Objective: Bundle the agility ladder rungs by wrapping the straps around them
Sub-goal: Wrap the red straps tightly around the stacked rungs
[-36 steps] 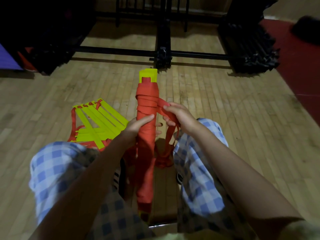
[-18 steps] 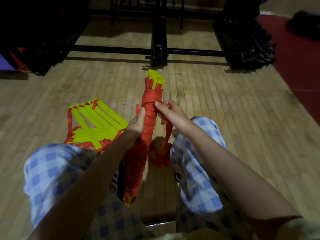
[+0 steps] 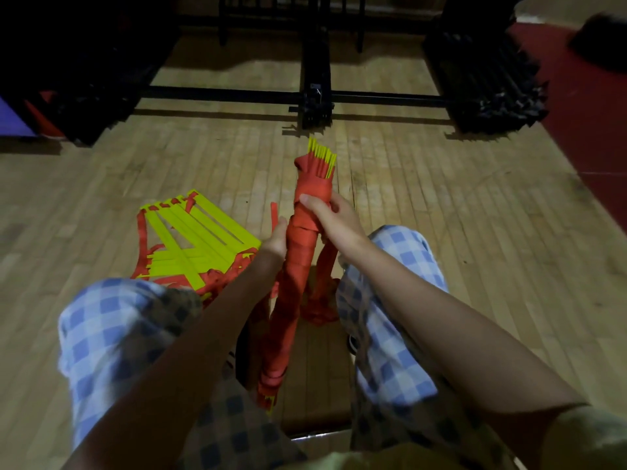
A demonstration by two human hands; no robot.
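Observation:
A long bundle of rungs wound in red strap stands tilted between my knees, with yellow rung ends fanning out at its top. My right hand grips the bundle near the top, thumb across the red wrap. My left hand presses against the bundle's left side, where a short strap end sticks up; its fingers are hidden behind the bundle. A loose red strap hangs from the bundle down to a heap on the floor.
A second agility ladder with yellow rungs and red straps lies loose on the wooden floor at my left knee. A black metal frame and stacks of black equipment stand ahead. A red mat lies at right.
The bundle's top has swung to the right and its yellow ends have fanned out. My right hand has moved up and over the wrap. The left hand has stayed at the bundle's left side.

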